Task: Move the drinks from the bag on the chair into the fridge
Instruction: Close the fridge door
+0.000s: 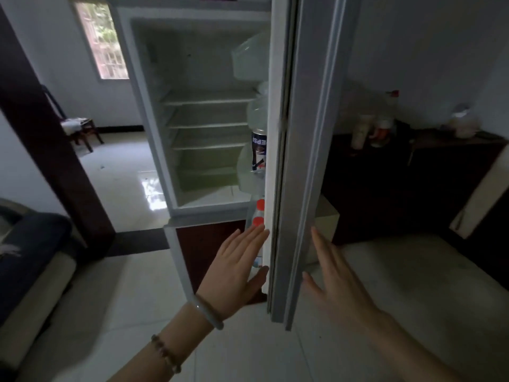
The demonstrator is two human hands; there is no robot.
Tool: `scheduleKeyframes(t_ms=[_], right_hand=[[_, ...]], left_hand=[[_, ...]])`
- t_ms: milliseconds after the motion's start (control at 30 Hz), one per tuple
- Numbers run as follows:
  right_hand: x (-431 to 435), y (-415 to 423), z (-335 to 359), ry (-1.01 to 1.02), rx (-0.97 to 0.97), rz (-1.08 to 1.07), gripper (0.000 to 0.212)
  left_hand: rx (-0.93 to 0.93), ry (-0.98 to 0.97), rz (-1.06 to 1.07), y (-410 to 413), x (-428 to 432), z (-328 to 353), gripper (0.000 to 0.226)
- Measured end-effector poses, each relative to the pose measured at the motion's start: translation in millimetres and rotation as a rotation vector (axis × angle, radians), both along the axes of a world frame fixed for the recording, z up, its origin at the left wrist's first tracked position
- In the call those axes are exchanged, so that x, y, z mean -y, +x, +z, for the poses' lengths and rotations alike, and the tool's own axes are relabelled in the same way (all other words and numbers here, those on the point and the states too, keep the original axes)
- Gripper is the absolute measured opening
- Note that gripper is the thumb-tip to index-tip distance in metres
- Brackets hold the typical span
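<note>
Left wrist: pale jade bangle (pixel 210 315); brown beaded bracelet (pixel 166 353); both forearms bare, sleeveless.

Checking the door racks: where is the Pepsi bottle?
Head view, centre: the Pepsi bottle stands in the open fridge door rack, above the red-capped bottles.

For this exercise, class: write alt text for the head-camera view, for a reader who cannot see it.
Two empty, open hands reach toward an open fridge door, the left hand on its inner side by red-capped bottles, the right hand on its outer side. A Pepsi bottle stands in the door rack above; the fridge shelves look bare.
</note>
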State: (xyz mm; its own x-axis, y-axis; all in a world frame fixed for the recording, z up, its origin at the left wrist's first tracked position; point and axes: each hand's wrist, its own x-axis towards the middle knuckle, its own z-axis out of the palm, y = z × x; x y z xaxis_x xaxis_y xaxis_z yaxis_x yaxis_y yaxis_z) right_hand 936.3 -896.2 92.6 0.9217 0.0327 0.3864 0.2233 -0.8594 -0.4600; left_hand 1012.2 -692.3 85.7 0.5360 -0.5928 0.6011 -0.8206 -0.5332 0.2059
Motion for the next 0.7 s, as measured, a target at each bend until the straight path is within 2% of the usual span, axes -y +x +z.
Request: scheduleKeyframes(t_ms=[233,367,467,633,700], right_hand=[[-61.7,64.0,2.5,-0.158,0.050,0.243,0.082],[-88.4,117.9,2.7,-0.214,0.095,0.271,0.078],[-108.7,162.8,5.6,-0.312,0.149,0.283,0.077],[-137.3,241.4,15.4,-0.470,0.186,0.301,0.081],[-148.2,270.5,19.8,-0.483,0.198,0.333,0.081]], left_hand=[[-0.033,-0.044,0.169,19.9,-46.4,-8.1,0.063],[-0.215,-0.213,0.227,40.0,-70.0,-11.9,0.077],[-0.255,-0.252,0.315,66.6,-93.0,-13.5,0.086],[-0.330,-0.446,0.433,128.6,-129.5,-4.9,0.068],[-0.315,-0.459,0.494,154.9,-139.9,-4.1,0.067]])
